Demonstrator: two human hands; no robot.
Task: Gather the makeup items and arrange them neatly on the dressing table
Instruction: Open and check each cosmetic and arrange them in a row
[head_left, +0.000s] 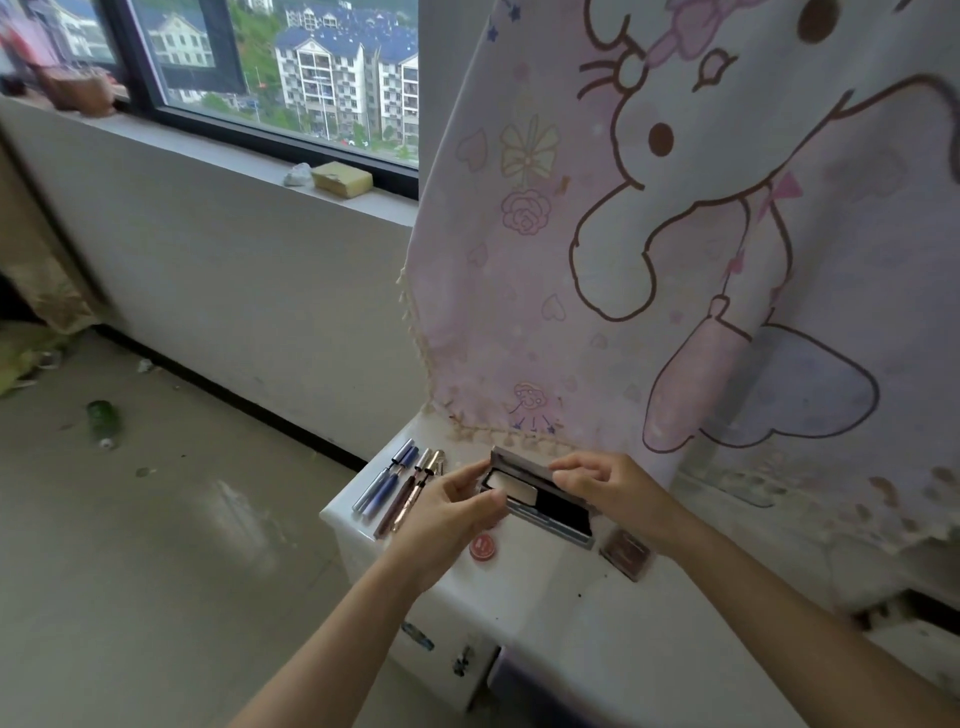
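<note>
A grey makeup palette (540, 499) with its lid partly raised is held over the white dressing table (545, 613). My left hand (452, 514) grips its left end, thumb on the pale pan. My right hand (608, 488) pinches the lid's edge from the right. Several slim tubes and pencils lie side by side at the table's left corner: blue mascara tubes (387, 480) and rose-gold pens (413, 491). A small round red pot (484, 546) sits just below the palette. A brown square compact (626, 552) lies to the right, under my right wrist.
A pink cartoon-print cloth (675, 234) hangs over the back of the table. To the left is a windowsill (234, 161) with a yellow sponge (342, 179). A green bottle (102, 418) lies on the floor. Drawer fronts (457, 660) show below the tabletop.
</note>
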